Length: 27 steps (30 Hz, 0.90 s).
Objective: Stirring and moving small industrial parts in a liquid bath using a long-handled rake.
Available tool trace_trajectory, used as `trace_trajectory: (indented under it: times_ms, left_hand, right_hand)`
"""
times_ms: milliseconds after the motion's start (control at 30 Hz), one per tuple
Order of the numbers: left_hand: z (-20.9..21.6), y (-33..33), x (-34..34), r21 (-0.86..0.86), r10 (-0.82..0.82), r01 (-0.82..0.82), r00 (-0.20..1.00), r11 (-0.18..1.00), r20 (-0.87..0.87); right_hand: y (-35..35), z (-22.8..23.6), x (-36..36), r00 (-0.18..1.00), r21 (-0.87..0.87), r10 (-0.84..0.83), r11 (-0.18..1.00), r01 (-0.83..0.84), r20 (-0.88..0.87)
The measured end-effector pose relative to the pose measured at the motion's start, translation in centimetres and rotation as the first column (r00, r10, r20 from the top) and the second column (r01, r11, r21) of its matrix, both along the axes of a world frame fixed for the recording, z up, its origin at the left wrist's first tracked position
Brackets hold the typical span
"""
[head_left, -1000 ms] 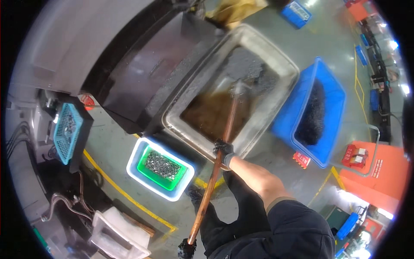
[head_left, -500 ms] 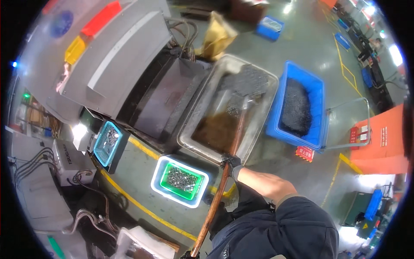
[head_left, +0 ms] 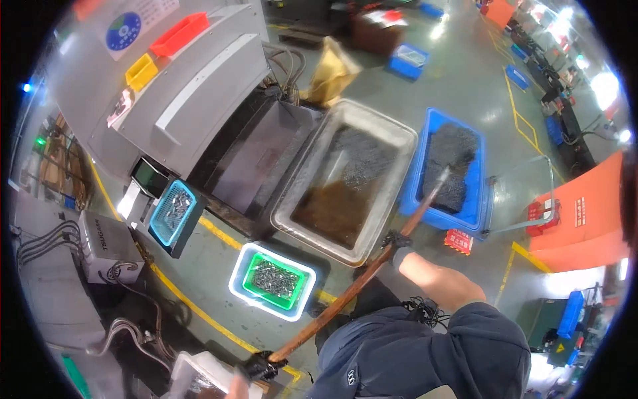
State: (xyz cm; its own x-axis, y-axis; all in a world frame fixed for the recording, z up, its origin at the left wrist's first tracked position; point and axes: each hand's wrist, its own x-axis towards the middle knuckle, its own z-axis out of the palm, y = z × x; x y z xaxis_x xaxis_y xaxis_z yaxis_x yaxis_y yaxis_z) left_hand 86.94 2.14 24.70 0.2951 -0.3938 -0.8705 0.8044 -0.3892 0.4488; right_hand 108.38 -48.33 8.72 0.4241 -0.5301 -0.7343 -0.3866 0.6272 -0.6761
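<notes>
A long wooden-handled shovel (head_left: pixel 345 297) runs diagonally across my front. My right hand (head_left: pixel 397 241), in a black glove, is closed around its middle. My left hand (head_left: pixel 264 365), also black-gloved, is closed near the handle's lower end. The shovel's far end reaches over the blue bin (head_left: pixel 415 174), where dark grey shavings (head_left: pixel 454 156) are heaped; its blade cannot be told apart from them. Left of the bin stands a large grey tub (head_left: pixel 282 211) holding brown murky liquid (head_left: pixel 331 211) and more grey shavings (head_left: pixel 362 149).
A grey machine with an open trough (head_left: pixel 256 143) borders the tub. Small metal parts fill a green basket (head_left: pixel 249 284) inside a white tray and a light-blue basket (head_left: pixel 158 223). A cart handle (head_left: pixel 551 189) stands beside the bin; an orange panel (head_left: pixel 578 213) is at right.
The shovel has swung right from the tub to over the blue bin. My left hand has come further into view at lower left, and the shavings in the bin look more heaped.
</notes>
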Motion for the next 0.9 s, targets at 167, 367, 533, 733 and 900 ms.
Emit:
trace_trajectory:
  times_ms: [167,367,533,733,900]
  left_hand:
    - [-1.8,-2.7,7.5,-0.434,-0.190,0.117,0.974,0.893,-0.128]
    - [-5.1,-4.8,10.6,-0.449,-0.094,0.654,0.622,0.609,0.777]
    - [-0.8,-4.4,13.4,-0.465,-0.213,-0.098,0.793,0.880,-0.571]
    - [3.8,-2.0,11.0,-0.010,-0.108,0.108,0.978,0.994,-0.177]
    - [3.8,4.8,4.0,0.061,0.231,-0.223,0.957,0.973,-0.178]
  right_hand:
    - [-4.3,-1.3,-0.8,0.980,-0.184,-0.024,0.983,-0.013,-0.197]
    - [-15.9,-12.5,-5.5,0.839,0.865,-0.380,0.464,-0.191,0.389]
    - [-7.1,-6.2,-1.4,0.964,-0.228,-0.181,0.964,0.134,-0.195]
    - [-2.1,-0.5,0.0,0.973,-0.047,0.003,0.999,0.008,0.230]
    - [6.7,-1.7,2.1,0.923,0.119,0.103,0.981,-0.157,0.371]
